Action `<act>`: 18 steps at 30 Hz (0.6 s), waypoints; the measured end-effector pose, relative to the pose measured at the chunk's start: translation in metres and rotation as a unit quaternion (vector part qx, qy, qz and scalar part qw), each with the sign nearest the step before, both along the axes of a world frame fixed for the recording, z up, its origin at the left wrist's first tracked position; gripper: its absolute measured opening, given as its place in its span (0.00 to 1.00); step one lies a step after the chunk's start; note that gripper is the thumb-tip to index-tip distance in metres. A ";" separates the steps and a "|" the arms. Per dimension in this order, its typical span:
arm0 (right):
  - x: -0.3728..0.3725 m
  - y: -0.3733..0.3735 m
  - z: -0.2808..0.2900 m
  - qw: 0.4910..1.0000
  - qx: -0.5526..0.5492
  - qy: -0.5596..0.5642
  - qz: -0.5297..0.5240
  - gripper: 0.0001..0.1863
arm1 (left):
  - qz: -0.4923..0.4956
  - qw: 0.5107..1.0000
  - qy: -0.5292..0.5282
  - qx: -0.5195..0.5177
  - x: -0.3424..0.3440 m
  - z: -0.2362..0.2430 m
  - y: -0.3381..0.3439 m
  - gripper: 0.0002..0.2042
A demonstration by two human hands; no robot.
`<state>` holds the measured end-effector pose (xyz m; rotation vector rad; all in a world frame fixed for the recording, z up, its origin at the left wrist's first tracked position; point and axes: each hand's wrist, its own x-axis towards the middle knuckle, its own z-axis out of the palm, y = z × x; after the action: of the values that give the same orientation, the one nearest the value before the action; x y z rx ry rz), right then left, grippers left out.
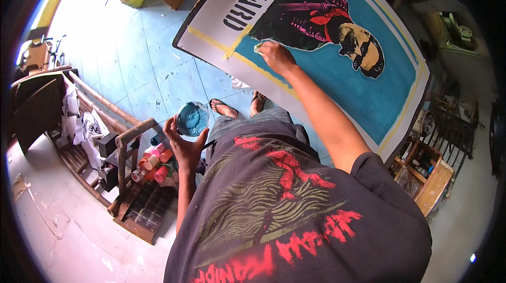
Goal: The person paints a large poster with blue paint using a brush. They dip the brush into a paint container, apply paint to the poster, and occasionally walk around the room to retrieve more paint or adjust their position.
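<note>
My left hand (182,145) is curled round a small round tub (204,108), tilted so that the blue paint (191,120) inside shows. My right hand (277,57) pinches a small pale, sponge-like wad (258,48) against the blue background of a large painting (379,106). That contact is near a corner of the blue area, beside yellow tape strips (231,51). The painting shows a figure in a black and pink jacket with a red neckerchief (331,23), lying sideways from here. A white border with black lettering runs along its left side.
Left of me stands a wooden bench (100,106) with papers, and several paint bottles (155,162) cluster beside its leg. A wooden box (429,177) stands at the right. My sandalled feet (225,109) are on the blue tiled floor (158,56).
</note>
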<state>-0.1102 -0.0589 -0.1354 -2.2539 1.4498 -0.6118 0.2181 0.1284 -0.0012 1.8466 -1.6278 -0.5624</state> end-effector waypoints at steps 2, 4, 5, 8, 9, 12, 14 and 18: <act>-0.012 0.017 0.009 0.999 0.035 0.014 0.003 0.09 | 0.005 0.999 0.036 -0.011 0.005 -0.010 0.004 0.48; -0.041 0.048 0.013 0.998 0.043 0.048 -0.008 0.10 | 0.011 0.998 0.054 0.000 0.004 -0.012 0.003 0.48; -0.056 0.064 0.013 0.997 0.054 0.049 -0.007 0.08 | 0.018 0.998 0.061 0.005 0.003 -0.013 0.004 0.47; -0.101 0.106 0.025 0.988 0.136 0.076 -0.012 0.08 | 0.024 0.997 0.076 0.005 0.000 -0.013 0.004 0.48; -0.105 0.111 0.032 0.986 0.145 0.079 -0.023 0.08 | 0.025 0.997 0.078 0.003 0.000 -0.015 0.003 0.48; -0.101 0.108 0.052 0.988 0.138 0.059 -0.040 0.09 | 0.027 0.996 0.081 0.003 0.002 -0.021 0.002 0.48; -0.075 0.089 0.047 0.996 0.082 0.013 -0.035 0.09 | 0.027 0.996 0.086 0.003 0.002 -0.021 0.001 0.49; -0.001 0.036 0.033 1.000 0.015 -0.015 -0.011 0.09 | 0.025 0.997 0.069 -0.013 0.004 -0.020 -0.001 0.49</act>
<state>-0.1116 -0.0231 -0.1025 -2.1993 1.4619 -0.6240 0.2222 0.1271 -0.0210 1.7846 -1.4883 -0.6300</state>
